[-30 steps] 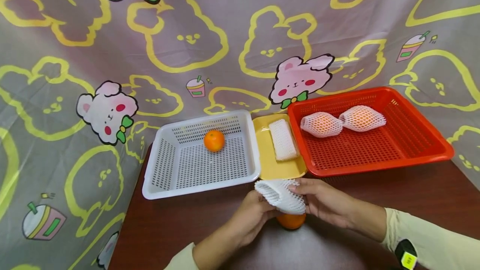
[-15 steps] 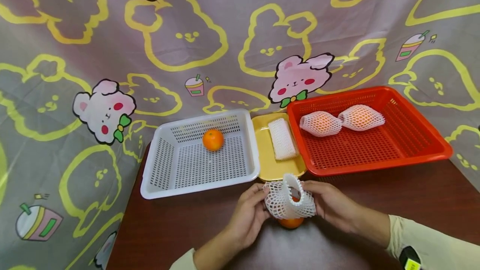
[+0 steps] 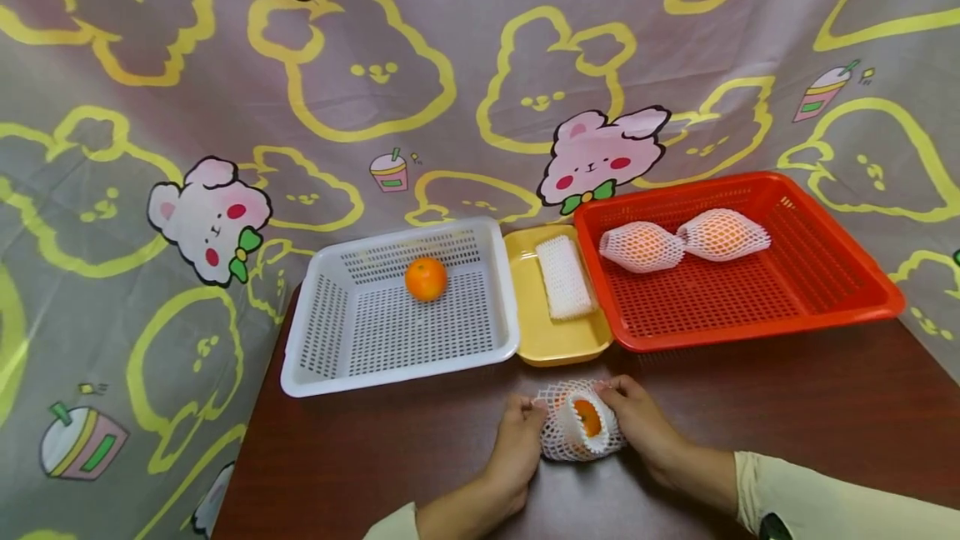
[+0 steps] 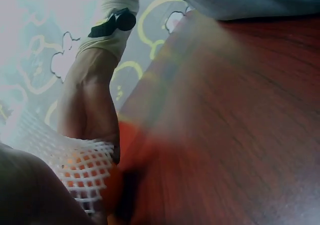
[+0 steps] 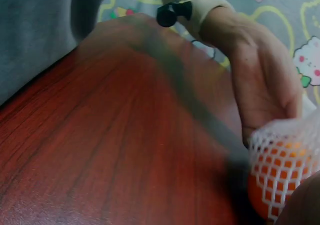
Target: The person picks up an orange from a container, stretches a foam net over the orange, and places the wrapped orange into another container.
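Observation:
A white foam net sleeve [image 3: 557, 438] is stretched down around an orange [image 3: 588, 417] on the table in front of me. The fruit's top shows through the sleeve's round opening in the head view. My left hand [image 3: 517, 448] pinches the net's left side, and my right hand [image 3: 647, 432] pinches its upper right edge. In the left wrist view the mesh [image 4: 87, 172] lies over the orange skin, which bulges out below it. The right wrist view shows the net [image 5: 280, 170] covering most of the fruit, with bare orange under its lower edge.
A white basket [image 3: 397, 379] at the back left holds one bare orange [image 3: 426, 279]. Beside it a yellow tray [image 3: 531, 319] carries a flat foam net sleeve [image 3: 566, 277]. At the right, a red basket [image 3: 757, 332] contains two net-wrapped oranges [image 3: 723, 235]. A patterned cloth [image 3: 465, 65] hangs behind.
The foam net, first held folded above the orange, was spread open and has come down around it. Both hands moved lower and nearer the table. The baskets and tray stayed put.

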Demonstrator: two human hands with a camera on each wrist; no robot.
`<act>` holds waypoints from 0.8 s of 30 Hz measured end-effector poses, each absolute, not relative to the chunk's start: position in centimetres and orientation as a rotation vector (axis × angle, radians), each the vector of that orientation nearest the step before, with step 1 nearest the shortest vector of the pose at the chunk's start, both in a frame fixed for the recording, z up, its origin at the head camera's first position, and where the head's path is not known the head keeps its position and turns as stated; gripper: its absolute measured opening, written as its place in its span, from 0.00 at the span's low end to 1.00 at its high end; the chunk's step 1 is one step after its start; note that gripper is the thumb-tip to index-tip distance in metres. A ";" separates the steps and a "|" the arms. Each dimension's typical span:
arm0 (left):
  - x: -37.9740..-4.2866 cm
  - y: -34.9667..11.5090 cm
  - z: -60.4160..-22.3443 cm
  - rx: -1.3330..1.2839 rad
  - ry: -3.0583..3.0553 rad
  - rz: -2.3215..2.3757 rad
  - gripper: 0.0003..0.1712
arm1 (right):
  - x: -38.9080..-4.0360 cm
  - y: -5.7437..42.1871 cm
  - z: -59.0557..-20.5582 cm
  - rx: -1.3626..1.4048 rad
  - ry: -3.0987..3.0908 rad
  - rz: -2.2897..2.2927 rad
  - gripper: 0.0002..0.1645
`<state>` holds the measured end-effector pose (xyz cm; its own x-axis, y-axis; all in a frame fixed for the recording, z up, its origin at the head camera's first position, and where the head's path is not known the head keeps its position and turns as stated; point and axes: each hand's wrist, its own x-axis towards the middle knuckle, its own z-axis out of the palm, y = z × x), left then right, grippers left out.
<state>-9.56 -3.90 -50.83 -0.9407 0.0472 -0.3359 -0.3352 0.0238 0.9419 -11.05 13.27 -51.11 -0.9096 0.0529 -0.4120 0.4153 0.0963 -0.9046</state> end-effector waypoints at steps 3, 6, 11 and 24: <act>-9.3 -3.5 -51.2 -0.276 2.045 1.995 0.08 | -10.8 13.0 -51.5 0.476 2.150 -1.872 0.11; -9.2 -3.3 -51.1 -0.278 2.053 1.981 0.07 | -10.8 12.9 -51.5 0.488 2.141 -1.896 0.11; -9.4 -3.4 -50.7 -0.315 2.020 1.983 0.09 | -11.0 12.7 -51.2 0.514 2.078 -1.941 0.11; -9.5 -3.4 -50.2 -0.228 1.707 2.147 0.10 | -11.0 12.3 -49.2 0.536 2.210 -2.072 0.16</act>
<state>-9.52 -3.38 -50.24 -0.9119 0.1972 -0.3600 -0.3952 -0.1846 0.8999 -10.97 12.34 -49.23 -0.9373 0.2058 -0.2813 0.2940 0.0330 -0.9552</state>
